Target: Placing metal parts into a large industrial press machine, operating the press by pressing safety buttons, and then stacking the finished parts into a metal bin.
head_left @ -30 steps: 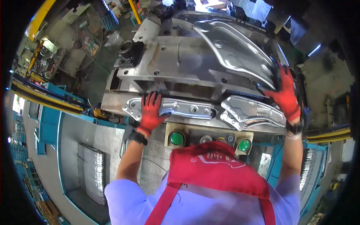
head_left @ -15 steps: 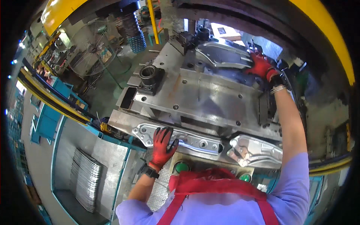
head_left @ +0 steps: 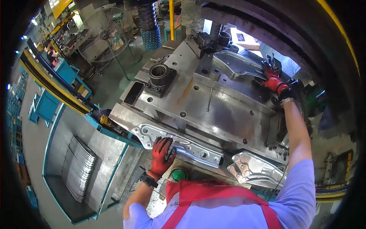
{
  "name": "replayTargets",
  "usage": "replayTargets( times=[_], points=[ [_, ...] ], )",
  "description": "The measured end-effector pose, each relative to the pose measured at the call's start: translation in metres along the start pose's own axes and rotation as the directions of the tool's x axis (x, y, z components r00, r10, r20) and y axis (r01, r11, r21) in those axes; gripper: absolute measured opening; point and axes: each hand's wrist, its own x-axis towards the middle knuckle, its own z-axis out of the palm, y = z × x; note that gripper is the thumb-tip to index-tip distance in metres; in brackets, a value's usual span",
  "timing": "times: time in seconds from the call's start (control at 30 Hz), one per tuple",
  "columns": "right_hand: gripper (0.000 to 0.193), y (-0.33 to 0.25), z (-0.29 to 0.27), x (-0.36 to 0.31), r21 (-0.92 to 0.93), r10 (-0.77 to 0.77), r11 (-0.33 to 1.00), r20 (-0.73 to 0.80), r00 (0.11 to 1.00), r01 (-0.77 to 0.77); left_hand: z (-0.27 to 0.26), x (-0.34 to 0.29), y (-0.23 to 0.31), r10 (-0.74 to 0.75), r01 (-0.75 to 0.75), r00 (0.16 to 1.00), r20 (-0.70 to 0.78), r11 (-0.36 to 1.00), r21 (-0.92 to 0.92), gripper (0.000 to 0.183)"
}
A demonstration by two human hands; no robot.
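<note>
My left hand [head_left: 162, 157], in a red glove with dark fingertips, lies over a long silver stamped metal bracket [head_left: 187, 148] along the near edge of the press die [head_left: 213, 108]. Its fingers are stretched over the bracket, with the thumb apart. Farther off to the right, my right hand [head_left: 273, 81], gloved alike, has its fingers round the right end of a flat stamped metal plate [head_left: 237, 63]. That plate rests on the raised block of the die. A second curved silver bracket [head_left: 256, 168] lies at the near right.
A green push button [head_left: 178, 174] sits below my left hand. On the left, a blue-edged metal bin [head_left: 110, 160] holds a row of stacked metal parts [head_left: 79, 168]. A round guide bushing [head_left: 158, 73] rises from the die. A fan [head_left: 103, 38] stands behind at left.
The whole view has shifted, so the die sits a little farther right and lower. Both hands keep to the same parts; the right one stays at the plate's end.
</note>
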Motion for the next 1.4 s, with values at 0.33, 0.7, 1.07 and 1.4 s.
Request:
replayTargets(
  times=[0.33,0.7,1.07,1.4],
  points=[
    [0.074,-0.069,-0.011,-0.138,0.291,-0.176,0.897,-0.454,0.873,0.332,0.003,-0.076,-0.008,-0.402,0.369,0.884,-0.241,0.914,-0.170,0.050],
    [0.049,-0.125,0.252,-0.504,0.971,0.731,0.011,0.154,0.665,-0.237,0.054,-0.152,-0.015,-0.653,0.798,0.548,0.523,0.595,-0.093,0.077],
    [0.063,-0.135,0.372,-0.557,0.855,0.664,0.087,0.333,0.669,-0.511,0.078,-0.164,-0.034,-0.674,0.809,0.498,0.546,0.588,-0.013,0.076],
    [0.083,-0.135,0.372,-0.558,0.887,0.658,-0.171,0.426,0.620,-0.428,0.086,-0.177,-0.040,-0.624,0.697,0.679,0.388,0.714,-0.071,0.057]
  ],
)
